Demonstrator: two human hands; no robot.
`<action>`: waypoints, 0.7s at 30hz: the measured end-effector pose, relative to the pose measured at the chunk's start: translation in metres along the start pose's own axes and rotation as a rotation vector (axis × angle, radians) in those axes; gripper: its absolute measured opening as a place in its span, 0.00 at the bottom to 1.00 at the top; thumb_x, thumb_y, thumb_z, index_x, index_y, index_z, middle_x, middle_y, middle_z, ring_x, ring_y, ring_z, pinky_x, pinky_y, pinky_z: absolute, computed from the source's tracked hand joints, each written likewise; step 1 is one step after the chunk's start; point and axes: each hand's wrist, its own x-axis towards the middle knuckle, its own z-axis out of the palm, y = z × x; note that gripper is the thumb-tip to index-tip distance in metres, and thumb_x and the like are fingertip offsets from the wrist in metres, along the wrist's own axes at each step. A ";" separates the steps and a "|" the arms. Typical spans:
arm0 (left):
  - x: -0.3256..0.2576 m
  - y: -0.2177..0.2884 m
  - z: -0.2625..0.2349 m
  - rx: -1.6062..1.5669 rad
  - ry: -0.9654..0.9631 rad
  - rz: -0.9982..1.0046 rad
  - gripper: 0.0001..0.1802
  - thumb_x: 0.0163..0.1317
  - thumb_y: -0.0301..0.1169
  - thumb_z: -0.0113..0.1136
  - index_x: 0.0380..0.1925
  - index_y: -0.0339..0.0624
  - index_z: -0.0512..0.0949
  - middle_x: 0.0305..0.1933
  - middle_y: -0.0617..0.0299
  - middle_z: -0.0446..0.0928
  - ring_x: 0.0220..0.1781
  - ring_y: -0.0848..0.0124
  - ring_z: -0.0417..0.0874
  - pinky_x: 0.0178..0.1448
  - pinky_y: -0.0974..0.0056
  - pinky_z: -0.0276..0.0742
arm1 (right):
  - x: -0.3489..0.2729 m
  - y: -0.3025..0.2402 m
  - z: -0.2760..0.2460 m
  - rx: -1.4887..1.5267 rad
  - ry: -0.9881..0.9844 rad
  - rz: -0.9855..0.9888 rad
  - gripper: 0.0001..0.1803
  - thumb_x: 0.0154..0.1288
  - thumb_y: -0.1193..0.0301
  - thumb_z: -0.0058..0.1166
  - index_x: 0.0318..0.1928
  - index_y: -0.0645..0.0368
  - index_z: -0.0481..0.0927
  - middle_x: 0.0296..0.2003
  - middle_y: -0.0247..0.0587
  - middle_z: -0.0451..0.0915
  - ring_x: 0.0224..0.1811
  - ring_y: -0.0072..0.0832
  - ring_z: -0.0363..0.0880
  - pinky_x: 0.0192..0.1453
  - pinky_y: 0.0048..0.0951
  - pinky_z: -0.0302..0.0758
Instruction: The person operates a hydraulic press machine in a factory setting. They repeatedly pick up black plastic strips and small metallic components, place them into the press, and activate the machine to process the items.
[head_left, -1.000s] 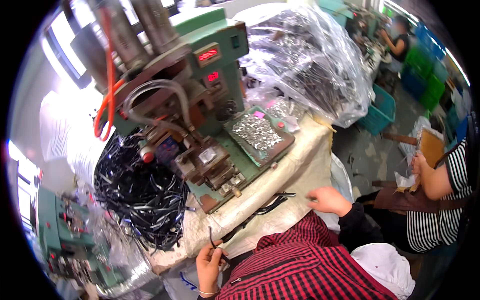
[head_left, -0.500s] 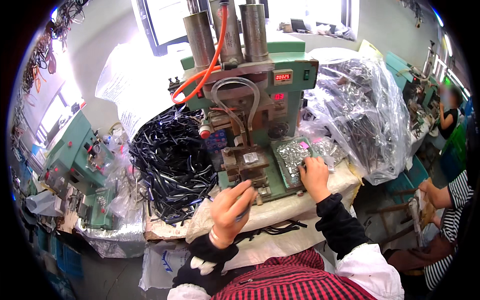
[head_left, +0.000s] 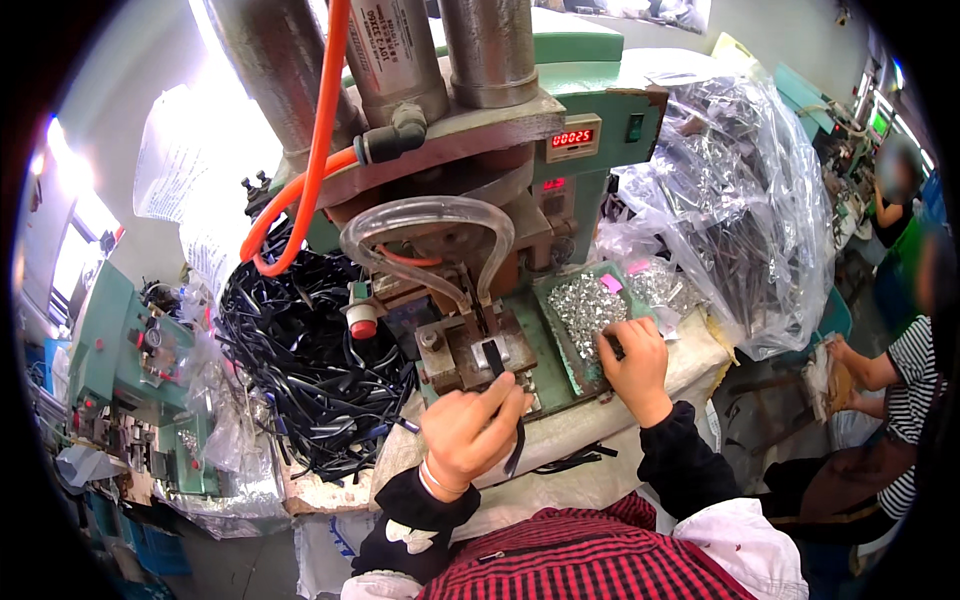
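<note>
My left hand (head_left: 468,430) is closed, pinching a thin black strap (head_left: 495,358). One end of the strap lies on the metal die block (head_left: 455,352) of a green press, under its narrow tool tips; the other end hangs below my fingers. My right hand (head_left: 638,368) rests at the right edge of a green tray (head_left: 553,335) filled with small silvery metal pieces (head_left: 582,308). Its fingers are curled together, and whatever they hold is too small to make out. A clear hose (head_left: 430,212) loops above the die.
A big heap of black straps (head_left: 305,365) lies left of the press. A red button (head_left: 362,322) sticks out beside the die. Clear plastic bags (head_left: 735,200) bulge on the right. Another green machine (head_left: 110,340) stands far left; a person in stripes sits at right.
My left hand has moved up to the die, bringing the strap's end onto it. My right hand stays at the tray. The view has tipped and come closer to the press.
</note>
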 end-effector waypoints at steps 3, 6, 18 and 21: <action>-0.006 -0.012 0.006 -0.002 0.002 0.033 0.17 0.48 0.24 0.79 0.39 0.42 0.85 0.44 0.56 0.87 0.21 0.72 0.77 0.23 0.66 0.68 | 0.001 -0.003 -0.002 0.013 0.002 0.044 0.05 0.57 0.76 0.67 0.33 0.59 0.82 0.31 0.42 0.83 0.38 0.44 0.79 0.42 0.41 0.76; -0.007 -0.016 0.014 -0.008 0.031 0.048 0.18 0.47 0.24 0.80 0.39 0.43 0.85 0.42 0.57 0.87 0.21 0.71 0.77 0.23 0.66 0.68 | 0.012 -0.002 -0.003 0.047 0.012 0.070 0.05 0.58 0.76 0.65 0.33 0.60 0.82 0.31 0.43 0.82 0.37 0.43 0.79 0.41 0.40 0.75; -0.007 -0.012 0.014 0.000 0.026 0.009 0.18 0.46 0.23 0.81 0.39 0.42 0.85 0.40 0.55 0.88 0.21 0.70 0.78 0.23 0.66 0.69 | 0.022 0.020 0.006 0.074 0.031 0.057 0.04 0.59 0.75 0.64 0.35 0.58 0.83 0.33 0.42 0.82 0.39 0.42 0.80 0.43 0.41 0.76; -0.007 -0.013 0.010 -0.002 0.029 0.004 0.18 0.45 0.22 0.81 0.38 0.42 0.85 0.40 0.55 0.88 0.22 0.70 0.80 0.23 0.66 0.69 | 0.025 -0.002 0.011 0.007 -0.162 -0.180 0.09 0.54 0.72 0.66 0.38 0.54 0.83 0.45 0.41 0.82 0.51 0.43 0.80 0.46 0.43 0.78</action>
